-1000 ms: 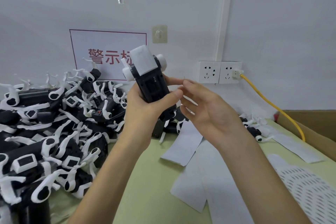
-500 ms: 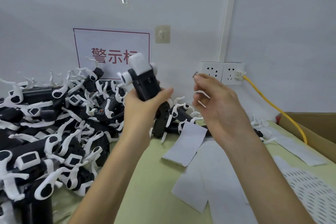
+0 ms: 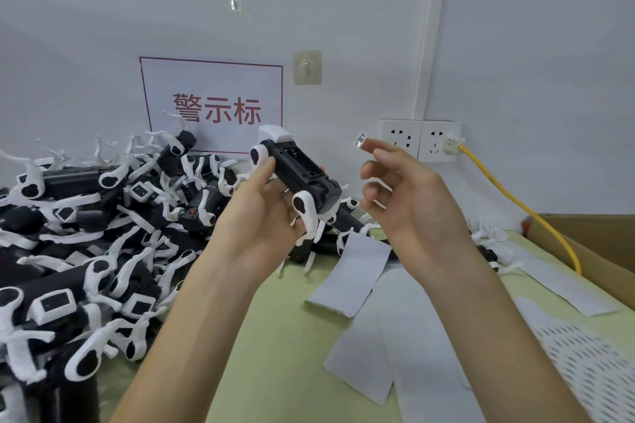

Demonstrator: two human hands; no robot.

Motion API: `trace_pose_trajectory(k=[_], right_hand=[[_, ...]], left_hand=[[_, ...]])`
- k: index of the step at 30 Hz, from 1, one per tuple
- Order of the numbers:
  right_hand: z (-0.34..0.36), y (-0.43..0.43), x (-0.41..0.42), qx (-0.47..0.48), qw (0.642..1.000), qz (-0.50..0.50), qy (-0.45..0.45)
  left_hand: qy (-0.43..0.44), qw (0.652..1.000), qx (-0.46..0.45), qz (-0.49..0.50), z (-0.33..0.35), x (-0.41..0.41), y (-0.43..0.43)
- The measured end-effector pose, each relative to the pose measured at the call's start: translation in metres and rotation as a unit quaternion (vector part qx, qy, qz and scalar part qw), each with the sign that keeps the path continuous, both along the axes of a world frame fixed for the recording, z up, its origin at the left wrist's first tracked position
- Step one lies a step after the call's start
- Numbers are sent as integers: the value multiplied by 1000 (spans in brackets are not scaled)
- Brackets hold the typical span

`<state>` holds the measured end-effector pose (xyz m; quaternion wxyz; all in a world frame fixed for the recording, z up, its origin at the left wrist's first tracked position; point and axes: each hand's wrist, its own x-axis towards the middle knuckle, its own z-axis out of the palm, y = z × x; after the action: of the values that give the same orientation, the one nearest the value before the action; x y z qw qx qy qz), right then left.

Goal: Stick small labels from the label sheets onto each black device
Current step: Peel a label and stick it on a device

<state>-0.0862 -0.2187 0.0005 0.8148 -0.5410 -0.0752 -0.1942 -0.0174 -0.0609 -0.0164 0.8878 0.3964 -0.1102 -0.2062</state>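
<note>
Raised above the bench (image 3: 281, 354), close to the wall: left hand (image 3: 264, 213), fingers (image 3: 264, 170) curled round a black device (image 3: 302, 175) and gripping it by the body. Thumb along the near side beside a white knob, other fingertips just showing past the far edge. Device tilted, white-capped end up and away from the palm, lower end with a second white knob down by the heel of the hand, a recessed compartment on the face turned towards the camera.

Just right of those fingers and apart from the device: right hand (image 3: 409, 203), palm turned towards the device, forefinger stretched upward, the other three loosely curled. Held at the forefinger tip: a small label (image 3: 359, 140), white with dark print too fine to read. Thumb out of sight behind, so no telling whether pinched or merely stuck on.

Below both sets of fingers, flat on the bench: label sheets (image 3: 350, 275), several pale strips overlapping.

Left of the left fingers: a pile of black devices (image 3: 86, 233) with white clips, heaped along the bench up to the wall. Behind it, a red-framed sign (image 3: 213, 106).

Right of the right fingers: wall sockets (image 3: 421, 139), a yellow cable (image 3: 508, 196) plugged in and sloping down beside a cardboard box (image 3: 601, 244).
</note>
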Motion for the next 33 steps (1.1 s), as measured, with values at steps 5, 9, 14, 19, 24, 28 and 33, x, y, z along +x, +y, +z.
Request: trace_pose_trajectory(k=[5, 9, 14, 19, 24, 28, 33], right_hand=[[0, 1, -1, 4, 1000, 19, -3], [1, 3, -1, 26, 998, 54, -4], [-3, 19, 1, 110, 988, 111, -1], [-12, 44, 3, 219, 950, 207, 77], [-20, 57, 2, 263, 920, 274, 98], [-23, 58, 5, 276, 921, 258, 92], [-24, 57, 6, 283, 919, 264, 77]], left_hand=[[19, 998, -65, -3, -1, -1, -3], [41, 993, -104, 26, -2, -4, -6], [56, 985, -151, 57, -6, -3, -10], [30, 980, -192, 44, -5, -2, -10], [15, 987, -158, -20, -3, -8, -7], [13, 987, -156, -37, 0, -13, -9], [9, 985, -162, -53, 2, -16, -10]])
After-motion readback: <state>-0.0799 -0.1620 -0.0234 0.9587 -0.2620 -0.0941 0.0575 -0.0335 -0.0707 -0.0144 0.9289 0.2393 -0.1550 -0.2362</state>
